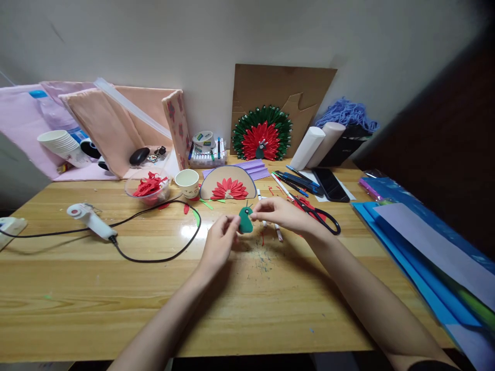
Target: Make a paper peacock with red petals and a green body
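Observation:
A small green paper bird cutout (245, 220) with a round eye and thin strands on its head is held upright above the table. My left hand (221, 238) pinches its left edge between thumb and fingers. On the other side, the fingertips of my right hand (279, 212) are pressed together at the bird's beak side; whatever they grip is too small to make out. Just beyond stands a tan half-round card (207, 188) with red petals fanned along its bottom. Black-handled scissors (328, 221) lie to the right, partly over red scraps. White markers (279, 233) lie behind my right hand.
A white glue gun (91, 220) with a looping black cord lies left. Near it are a bowl of red strips (150, 186) and a paper cup (187, 183). A red-and-green peacock (263, 135) on cardboard leans at the back. Phone (330, 184) and blue sheets (402, 263) are right.

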A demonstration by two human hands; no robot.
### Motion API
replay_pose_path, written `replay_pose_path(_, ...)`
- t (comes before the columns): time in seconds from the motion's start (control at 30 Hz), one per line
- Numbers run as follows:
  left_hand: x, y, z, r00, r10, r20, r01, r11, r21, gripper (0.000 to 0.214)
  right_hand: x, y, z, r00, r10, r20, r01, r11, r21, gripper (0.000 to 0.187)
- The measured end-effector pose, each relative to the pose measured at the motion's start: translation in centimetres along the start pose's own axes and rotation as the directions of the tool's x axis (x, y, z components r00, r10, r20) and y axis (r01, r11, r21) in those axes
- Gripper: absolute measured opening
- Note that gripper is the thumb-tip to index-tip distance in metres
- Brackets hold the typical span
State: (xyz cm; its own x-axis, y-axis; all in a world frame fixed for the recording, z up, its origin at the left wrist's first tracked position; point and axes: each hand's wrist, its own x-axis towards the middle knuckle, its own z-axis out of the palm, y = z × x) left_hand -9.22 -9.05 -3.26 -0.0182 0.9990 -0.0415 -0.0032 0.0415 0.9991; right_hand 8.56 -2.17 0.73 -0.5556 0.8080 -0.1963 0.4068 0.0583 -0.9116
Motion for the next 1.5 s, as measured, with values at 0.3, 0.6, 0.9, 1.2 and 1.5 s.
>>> replay_pose_path(0.3,2.2,2.9,-5.4,0.822,0.053,-0.567,-0.282,0.902,-0.325,0.038,-0.3,1.3,-4.6,0.991,0.115,-0.063,-0.124,0.977,-0.172,0.021)
replay_pose_path(0.6,3.0,2.4,-7.1,0.837,-0.032,-0.546,-0.234,0.882,-0.409,0.04,1.2,3.7,-5.3,0.968,0.144,-0.207,-0.129,0.988,0.088,0.018)
replay_pose_path(0.9,2.6,-2.2,-3.1,0.975,0.214,-0.054,-0.131,0.758,0.639,0.012,2.6,4.8,-3.0,0.973,0.108,-0.202,-0.053,0.964,0.261,0.021)
replay_pose_path(1.2,2.9,-2.5,-2.9,0.981,0.156,-0.115,-0.091,0.895,0.437,0.009,2.1,4.1,-1.7,0.989,0.084,-0.119,-0.059,0.979,0.195,0.021)
replay_pose_path(1.5,2.5,-1.8,-2.5,0.993,-0.064,-0.095,0.071,0.995,0.07,0.032,2.6,3.8,1.3,0.968,0.212,-0.133,-0.183,0.963,0.199,0.023)
